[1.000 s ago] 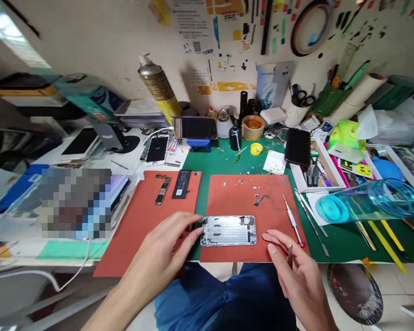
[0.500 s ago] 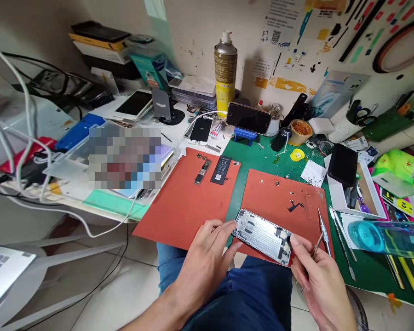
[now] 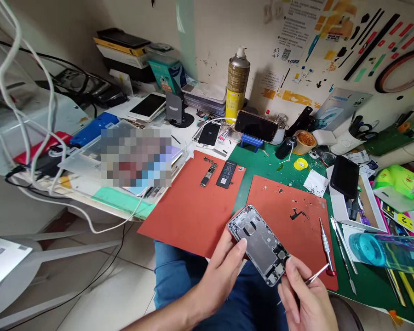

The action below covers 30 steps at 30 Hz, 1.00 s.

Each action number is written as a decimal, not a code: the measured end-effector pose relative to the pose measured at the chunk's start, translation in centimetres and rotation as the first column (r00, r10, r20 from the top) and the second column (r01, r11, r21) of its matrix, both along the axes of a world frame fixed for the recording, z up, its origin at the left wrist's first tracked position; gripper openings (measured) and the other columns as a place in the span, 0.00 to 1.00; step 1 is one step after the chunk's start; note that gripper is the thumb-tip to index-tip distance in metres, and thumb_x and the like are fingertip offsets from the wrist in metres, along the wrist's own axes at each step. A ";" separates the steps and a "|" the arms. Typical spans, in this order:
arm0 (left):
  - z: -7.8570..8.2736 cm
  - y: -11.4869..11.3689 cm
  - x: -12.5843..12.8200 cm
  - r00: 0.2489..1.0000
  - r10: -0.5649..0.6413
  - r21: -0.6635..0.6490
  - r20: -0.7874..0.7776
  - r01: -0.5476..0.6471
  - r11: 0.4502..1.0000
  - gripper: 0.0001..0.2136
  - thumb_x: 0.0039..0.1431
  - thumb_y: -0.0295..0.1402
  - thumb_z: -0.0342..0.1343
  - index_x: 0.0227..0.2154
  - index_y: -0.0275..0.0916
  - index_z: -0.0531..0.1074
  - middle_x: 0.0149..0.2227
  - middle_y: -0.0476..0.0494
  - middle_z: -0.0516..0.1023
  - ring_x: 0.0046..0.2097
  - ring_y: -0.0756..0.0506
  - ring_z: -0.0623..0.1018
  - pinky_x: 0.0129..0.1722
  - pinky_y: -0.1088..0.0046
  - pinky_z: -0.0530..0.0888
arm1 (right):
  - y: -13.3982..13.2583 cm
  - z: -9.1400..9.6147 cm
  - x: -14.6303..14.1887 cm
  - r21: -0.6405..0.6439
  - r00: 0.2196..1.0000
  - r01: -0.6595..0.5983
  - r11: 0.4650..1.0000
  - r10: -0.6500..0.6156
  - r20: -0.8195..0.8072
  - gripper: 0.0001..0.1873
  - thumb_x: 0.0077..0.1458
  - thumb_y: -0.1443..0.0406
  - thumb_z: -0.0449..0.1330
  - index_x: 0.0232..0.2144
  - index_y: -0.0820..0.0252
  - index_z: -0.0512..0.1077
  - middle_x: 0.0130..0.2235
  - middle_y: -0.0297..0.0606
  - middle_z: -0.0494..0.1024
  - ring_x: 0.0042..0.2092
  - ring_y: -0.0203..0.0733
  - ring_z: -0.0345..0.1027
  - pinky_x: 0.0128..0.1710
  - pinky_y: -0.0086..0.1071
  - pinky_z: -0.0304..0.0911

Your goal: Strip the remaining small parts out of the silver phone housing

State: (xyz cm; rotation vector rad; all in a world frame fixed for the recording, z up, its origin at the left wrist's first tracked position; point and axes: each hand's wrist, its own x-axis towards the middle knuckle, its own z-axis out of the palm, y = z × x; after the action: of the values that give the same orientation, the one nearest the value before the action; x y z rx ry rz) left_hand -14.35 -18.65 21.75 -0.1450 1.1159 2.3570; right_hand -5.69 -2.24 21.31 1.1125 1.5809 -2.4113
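An opened phone housing (image 3: 258, 243), bare metal inside up, is lifted off the red mat (image 3: 290, 220) and tilted over my lap. My left hand (image 3: 224, 271) grips its near left edge with thumb and fingers. My right hand (image 3: 301, 299) steadies its lower right corner and also pinches a pair of metal tweezers (image 3: 315, 274). On a second red mat (image 3: 186, 211) to the left lie a logic board (image 3: 208, 172) and a black battery (image 3: 227, 174).
A metal-handled screwdriver (image 3: 324, 243) and other thin tools lie on the mat's right edge. A blue bottle (image 3: 389, 248) lies on its side at right. A spray can (image 3: 237, 85), phones and cluttered boxes line the back wall. Cables hang at left.
Both hands picked the phone housing up from the right mat and brought it toward me, tilted. The view swung left and down.
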 end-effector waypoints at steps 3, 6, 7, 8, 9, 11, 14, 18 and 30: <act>0.6 1.8 -0.5 0.981 0.015 0.145 0.195 -0.044 0.988 0.24 0.67 0.51 0.65 0.57 0.40 0.80 0.60 0.33 0.83 0.62 0.30 0.81 0.65 0.49 0.75 | -1.2 -0.8 0.6 0.045 0.996 -0.062 0.997 0.059 0.060 0.32 0.54 0.39 0.74 0.38 0.62 0.81 0.13 0.22 0.56 0.16 0.29 0.46 0.19 0.27 0.47; 1.0 2.3 -1.0 0.942 -0.057 0.164 0.330 0.002 0.986 0.29 0.66 0.58 0.60 0.50 0.35 0.83 0.52 0.31 0.86 0.53 0.31 0.86 0.58 0.51 0.80 | -1.5 0.0 0.5 0.397 0.998 0.021 0.918 -0.045 0.052 0.29 0.56 0.41 0.74 0.44 0.60 0.83 0.26 0.35 0.78 0.26 0.37 0.70 0.27 0.28 0.66; 1.0 2.3 -1.0 0.932 -0.081 0.168 0.352 0.022 0.986 0.31 0.67 0.61 0.58 0.50 0.35 0.84 0.51 0.32 0.86 0.51 0.32 0.86 0.57 0.53 0.81 | -1.3 0.6 0.3 0.527 0.998 0.048 0.848 -0.060 0.006 0.26 0.58 0.43 0.74 0.43 0.59 0.84 0.33 0.38 0.82 0.32 0.40 0.76 0.32 0.29 0.71; 1.1 2.3 -1.0 0.927 -0.094 0.169 0.362 0.034 0.985 0.33 0.67 0.63 0.56 0.49 0.35 0.84 0.50 0.32 0.86 0.50 0.33 0.86 0.56 0.54 0.81 | -1.0 1.1 -0.1 0.635 0.998 0.056 0.771 -0.030 -0.052 0.22 0.60 0.46 0.73 0.42 0.57 0.84 0.38 0.40 0.84 0.37 0.42 0.78 0.35 0.29 0.73; 1.0 2.3 -0.9 0.925 -0.101 0.168 0.367 0.041 0.985 0.35 0.67 0.65 0.53 0.49 0.35 0.84 0.49 0.32 0.87 0.49 0.34 0.86 0.55 0.55 0.81 | -0.8 1.7 -0.6 0.717 0.993 0.053 0.695 0.037 -0.109 0.18 0.64 0.48 0.71 0.41 0.57 0.85 0.40 0.41 0.84 0.38 0.42 0.79 0.35 0.29 0.74; 0.9 2.5 -0.5 0.926 -0.100 0.152 0.363 0.047 0.987 0.36 0.68 0.66 0.51 0.50 0.36 0.84 0.50 0.33 0.86 0.52 0.34 0.86 0.58 0.55 0.80 | -0.3 2.6 -1.8 0.825 0.957 0.051 0.563 0.210 -0.202 0.12 0.69 0.55 0.67 0.42 0.55 0.85 0.40 0.41 0.83 0.36 0.40 0.78 0.31 0.28 0.73; 0.6 3.1 0.4 0.926 -0.067 0.122 0.373 0.022 0.992 0.32 0.69 0.63 0.55 0.55 0.38 0.82 0.55 0.35 0.85 0.59 0.33 0.83 0.64 0.52 0.76 | -0.2 3.0 -3.6 0.904 0.912 0.066 0.423 0.343 -0.227 0.12 0.74 0.61 0.60 0.48 0.54 0.84 0.39 0.40 0.81 0.34 0.38 0.77 0.32 0.27 0.74; 0.5 3.7 1.1 0.923 -0.028 0.138 0.383 -0.027 0.990 0.30 0.64 0.60 0.63 0.55 0.41 0.83 0.57 0.37 0.85 0.65 0.31 0.79 0.70 0.51 0.72 | -0.8 2.8 -4.8 0.948 0.907 0.065 0.312 0.377 -0.186 0.12 0.76 0.65 0.57 0.47 0.56 0.82 0.38 0.38 0.79 0.33 0.36 0.77 0.32 0.25 0.74; 0.0 3.7 1.7 0.939 -0.042 0.225 0.341 -0.039 0.974 0.28 0.66 0.58 0.64 0.59 0.43 0.81 0.63 0.38 0.82 0.71 0.33 0.74 0.75 0.53 0.67 | -2.3 2.1 -5.3 0.977 0.927 0.020 0.213 0.361 -0.097 0.13 0.77 0.67 0.52 0.44 0.56 0.77 0.39 0.36 0.76 0.33 0.36 0.77 0.31 0.28 0.68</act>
State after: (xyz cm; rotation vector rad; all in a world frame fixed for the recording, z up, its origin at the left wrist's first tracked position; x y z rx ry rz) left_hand -12.63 -14.94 21.78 -0.4537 0.6717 2.3215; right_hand -10.95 -4.52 23.43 0.4071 3.2982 -1.1976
